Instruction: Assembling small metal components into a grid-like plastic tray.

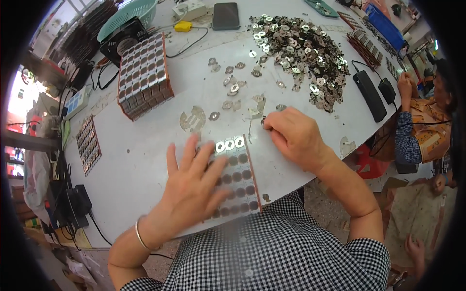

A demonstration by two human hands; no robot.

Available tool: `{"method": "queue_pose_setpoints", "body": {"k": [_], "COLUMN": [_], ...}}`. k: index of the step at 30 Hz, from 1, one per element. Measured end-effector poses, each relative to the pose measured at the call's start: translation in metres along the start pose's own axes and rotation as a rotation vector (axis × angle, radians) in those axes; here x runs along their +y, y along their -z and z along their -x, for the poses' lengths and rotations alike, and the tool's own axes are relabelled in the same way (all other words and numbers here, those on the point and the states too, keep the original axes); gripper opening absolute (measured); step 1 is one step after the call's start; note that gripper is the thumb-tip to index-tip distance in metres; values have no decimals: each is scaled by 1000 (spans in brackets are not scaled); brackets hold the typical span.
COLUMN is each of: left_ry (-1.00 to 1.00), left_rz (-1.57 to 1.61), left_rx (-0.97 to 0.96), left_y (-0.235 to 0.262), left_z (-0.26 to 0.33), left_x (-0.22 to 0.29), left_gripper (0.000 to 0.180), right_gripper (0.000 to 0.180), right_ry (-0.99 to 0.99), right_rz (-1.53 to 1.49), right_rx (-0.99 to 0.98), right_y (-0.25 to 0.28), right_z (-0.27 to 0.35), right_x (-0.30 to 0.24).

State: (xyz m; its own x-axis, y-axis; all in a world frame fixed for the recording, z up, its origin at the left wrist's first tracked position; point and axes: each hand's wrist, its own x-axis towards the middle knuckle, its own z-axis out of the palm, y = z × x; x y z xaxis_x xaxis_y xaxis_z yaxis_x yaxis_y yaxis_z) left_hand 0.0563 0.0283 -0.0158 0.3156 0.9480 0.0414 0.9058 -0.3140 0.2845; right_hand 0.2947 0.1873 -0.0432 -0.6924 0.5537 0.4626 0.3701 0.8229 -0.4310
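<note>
On tray [241,186]: left hand [191,189] flat, fingers spread; right hand [296,136] fingers pinched on metal piece [263,120].

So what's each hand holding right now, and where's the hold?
The left hand lies flat on the brown tray, pinning it without gripping it. The right hand pinches something small at its fingertips; what it is cannot be told.

1. The big heap of metal discs [301,53] fills the far right of the desk [141,160]; no low way through it.
2. Left of the heap, scattered loose discs [232,82] dot the surface, with bare gaps between them.
3. Further left of the heap, a stack of filled trays [144,75] stands tall as a wall.
4. Right of the heap, two black adapters [371,94] and their cords hem the desk edge.
5. Nearer than the heap, bare desk lies open left of the brown tray [238,179].
</note>
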Motion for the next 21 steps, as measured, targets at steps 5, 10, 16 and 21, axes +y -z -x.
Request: {"method": "queue_pose_setpoints", "body": {"k": [5,10,16,21], "left_ry": [42,27,-69,-173], "left_rz": [-49,-173,105,413], "left_rx": [161,256,387,402], "left_y": [5,-10,-8,-13], "left_z": [-46,-85,-97,-105], "left_x": [-34,-59,-45,-29], "left_gripper": [38,28,33,34], "right_gripper": [21,22,20,17], "right_ry": [42,13,-86,-93], "right_rz": [37,7,-191,-325], "right_rx": [29,20,126,131], "right_y": [-6,-5,-4,-3], "right_z": [-5,-7,-4,-11], "right_x": [2,6,4,-7]}}
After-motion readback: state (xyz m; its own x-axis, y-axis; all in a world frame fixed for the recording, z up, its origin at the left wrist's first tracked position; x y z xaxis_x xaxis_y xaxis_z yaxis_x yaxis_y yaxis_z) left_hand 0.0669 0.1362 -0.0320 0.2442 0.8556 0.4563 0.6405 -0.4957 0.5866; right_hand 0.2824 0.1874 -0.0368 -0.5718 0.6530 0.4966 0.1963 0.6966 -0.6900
